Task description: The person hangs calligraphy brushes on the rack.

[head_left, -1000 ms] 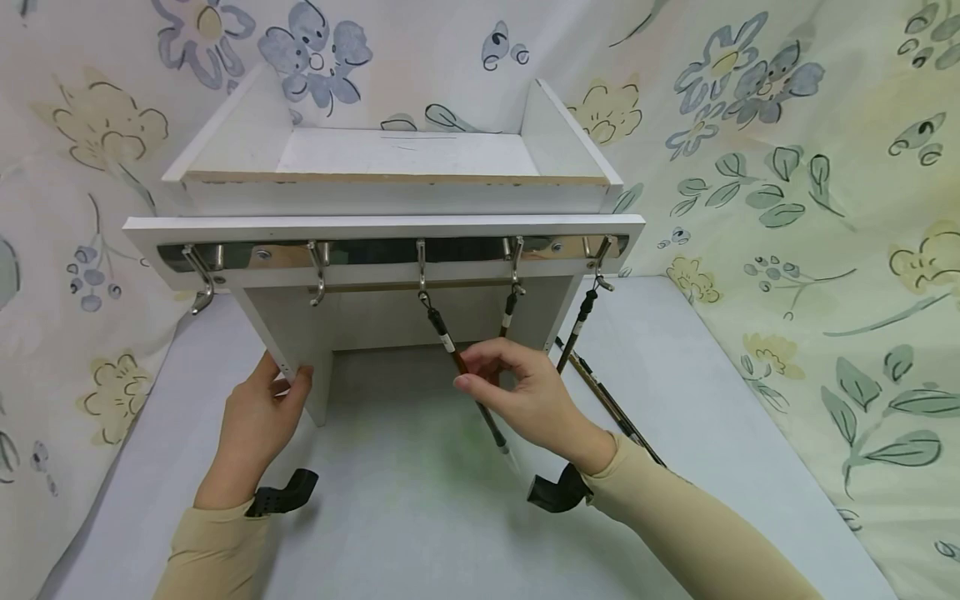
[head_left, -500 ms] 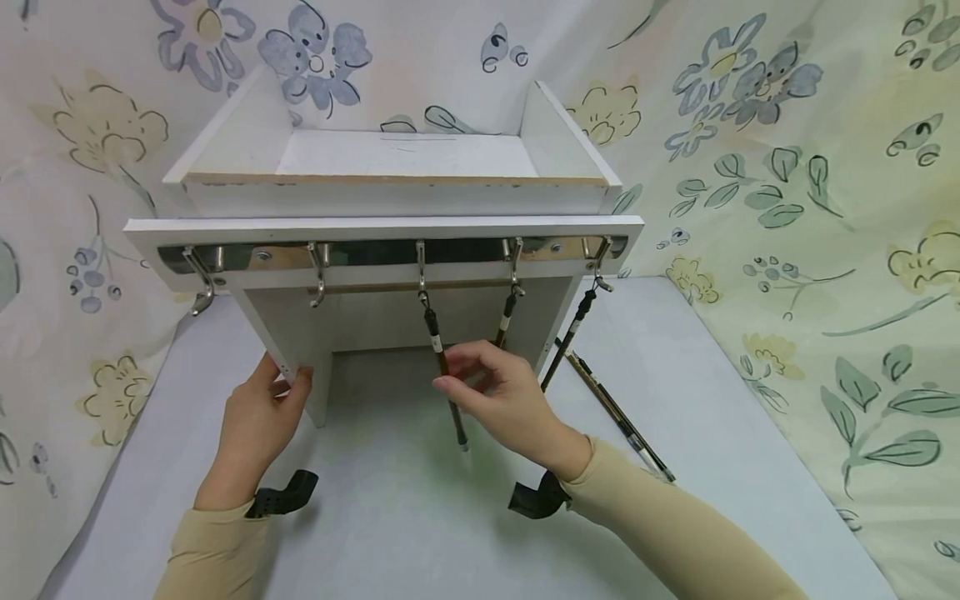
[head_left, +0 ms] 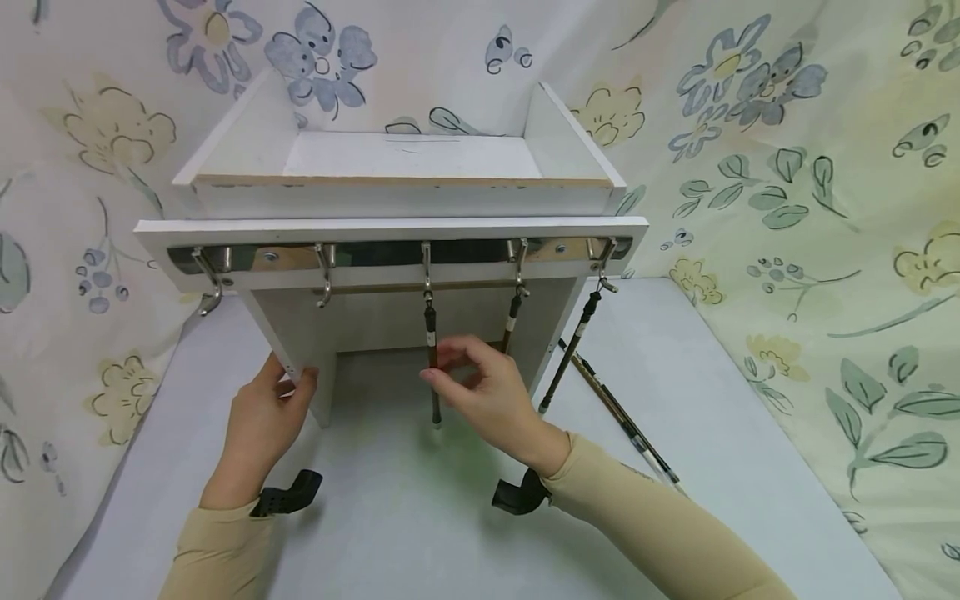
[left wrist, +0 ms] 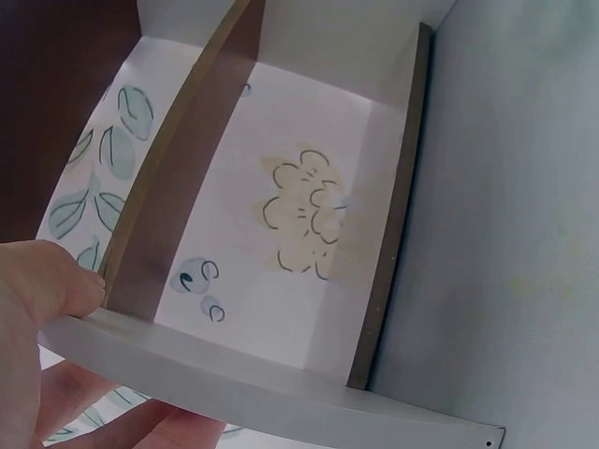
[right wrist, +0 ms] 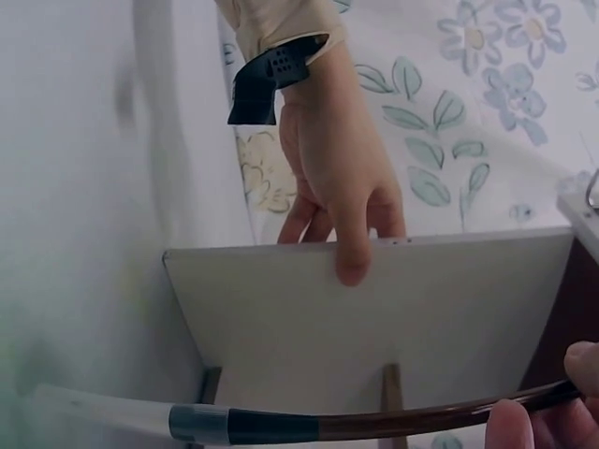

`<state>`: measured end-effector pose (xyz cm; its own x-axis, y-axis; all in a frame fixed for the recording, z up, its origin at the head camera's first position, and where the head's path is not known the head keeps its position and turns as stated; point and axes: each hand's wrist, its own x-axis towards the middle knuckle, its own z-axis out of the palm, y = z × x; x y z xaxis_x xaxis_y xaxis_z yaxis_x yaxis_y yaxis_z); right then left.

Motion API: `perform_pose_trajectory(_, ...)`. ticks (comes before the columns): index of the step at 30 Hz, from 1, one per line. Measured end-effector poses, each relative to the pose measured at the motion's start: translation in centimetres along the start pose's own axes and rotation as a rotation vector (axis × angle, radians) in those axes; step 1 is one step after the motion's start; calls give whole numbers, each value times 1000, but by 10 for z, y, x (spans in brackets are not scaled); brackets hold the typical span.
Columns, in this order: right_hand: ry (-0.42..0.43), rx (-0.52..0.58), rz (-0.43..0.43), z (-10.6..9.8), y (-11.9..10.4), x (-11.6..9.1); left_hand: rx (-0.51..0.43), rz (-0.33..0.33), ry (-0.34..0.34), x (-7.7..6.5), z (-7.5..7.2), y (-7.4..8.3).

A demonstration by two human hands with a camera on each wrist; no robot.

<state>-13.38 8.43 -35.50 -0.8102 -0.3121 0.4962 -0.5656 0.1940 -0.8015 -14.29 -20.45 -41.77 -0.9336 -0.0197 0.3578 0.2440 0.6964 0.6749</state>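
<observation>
A writing brush (head_left: 431,329) with a dark brown handle hangs by its loop from the middle hook (head_left: 427,268) of the white shelf. My right hand (head_left: 491,400) pinches its handle between thumb and fingertips. In the right wrist view, the brush's translucent capped tip (right wrist: 103,412) points left, away from the fingers. My left hand (head_left: 262,429) grips the front edge of the shelf's left side panel (head_left: 296,342), thumb on the inner face. Two more brushes hang to the right: one from the fourth hook, partly behind my right hand, and a dark brush (head_left: 567,358) from the end hook.
The shelf's metal hook rail (head_left: 375,252) also has two bare hooks at the left. Several loose brushes (head_left: 626,412) lie on the white tabletop (head_left: 390,517) right of the shelf. An open-topped tray section (head_left: 412,157) forms the shelf's upper part. Flowered cloth (head_left: 750,208) surrounds the table.
My right hand has moved left with the brush, which swung from a slant to nearly upright under its hook. The left hand keeps its place on the panel.
</observation>
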Motion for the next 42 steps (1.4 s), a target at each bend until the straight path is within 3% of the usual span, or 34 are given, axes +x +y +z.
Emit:
perform_pose_trajectory(6,-3,1,1,-4,-25,1,-4,1,-1,0,0,1)
perform_pose_trajectory(15,-15,60,35,-17,-31,-4,-6,-7,-11,-1,-2,1)
perform_pose_trajectory(18,-58,105,19,-27,-19,-9,-2,-8,-7,-1,-2,0)
perform_pose_trajectory(24,-98,109,-67,-62,2,-23,-2,-15,-9,-1,-1,0)
perform_pose_trajectory(28,-55,75,-113,-94,7,-35,-18,-19,-27,1,-2,0)
perform_pose_trajectory(32,13,120,-132,-128,15,-48,-35,-32,-66,2,-3,0)
perform_pose_trajectory(36,97,156,-74,-158,25,-59,-53,-41,-100,4,-5,0)
perform_pose_trajectory(42,180,31,134,-187,51,-67,-60,-42,-122,6,-8,-2)
